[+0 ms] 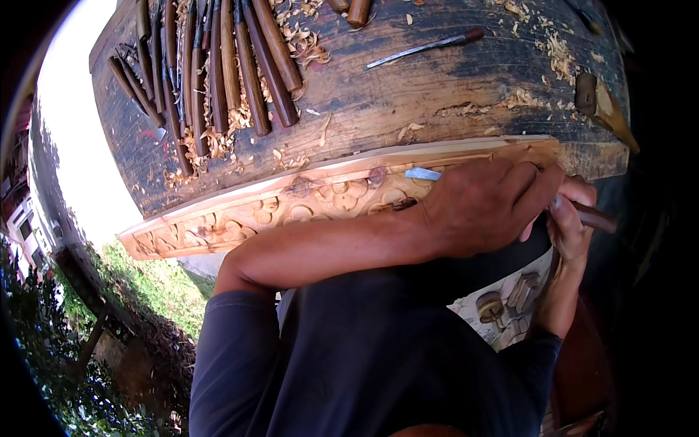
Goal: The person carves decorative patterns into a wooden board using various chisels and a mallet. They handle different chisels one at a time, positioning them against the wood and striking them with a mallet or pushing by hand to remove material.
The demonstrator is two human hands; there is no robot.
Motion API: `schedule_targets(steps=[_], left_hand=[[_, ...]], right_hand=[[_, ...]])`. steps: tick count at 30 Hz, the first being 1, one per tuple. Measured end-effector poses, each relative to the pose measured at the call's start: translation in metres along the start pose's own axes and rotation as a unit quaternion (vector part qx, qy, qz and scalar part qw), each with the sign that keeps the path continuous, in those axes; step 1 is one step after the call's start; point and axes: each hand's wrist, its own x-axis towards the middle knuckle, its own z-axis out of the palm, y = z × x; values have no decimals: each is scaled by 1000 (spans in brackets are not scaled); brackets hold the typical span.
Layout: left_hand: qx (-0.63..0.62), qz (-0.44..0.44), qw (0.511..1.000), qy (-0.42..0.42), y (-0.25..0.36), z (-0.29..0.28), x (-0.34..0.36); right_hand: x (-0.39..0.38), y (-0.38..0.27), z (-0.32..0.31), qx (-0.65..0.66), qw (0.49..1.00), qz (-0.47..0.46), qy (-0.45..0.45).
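Note:
A long wooden board (328,191) carved with a raised floral pattern lies along the bench's near edge. My left forearm crosses in front of it, and my left hand (484,204) rests over the right part. Its fingers are curled down by the shaft of a carving chisel. My right hand (571,226) is closed round the chisel's wooden handle (598,218), whose end sticks out to the right. A bit of its metal shaft shows between the hands; the cutting tip is hidden. A pale bluish flat piece (422,173) lies on the board beside my left hand.
The dark, worn bench (408,95) bears a row of several wooden-handled carving tools (226,65) at far left. A single slim chisel (426,48) lies further back. A wooden mallet (608,109) sits at the right edge. Curly shavings (557,54) are scattered about.

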Motion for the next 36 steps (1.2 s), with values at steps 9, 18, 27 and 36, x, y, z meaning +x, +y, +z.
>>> schedule_targets(steps=[9,18,27,36], left_hand=[[24,56,998,10,0,-1,-7],[-5,50,998,30,-3,2,-8],[-12,27,999,39,-2,-4,-5],[-20,-20,998,48,-2,-4,-2]], right_hand=[[-26,13,0,71,995,19,69],[-24,-3,8,15,999,21,44],[2,-27,19,-70,997,-35,-19],[9,-14,16,-21,1000,13,13]])
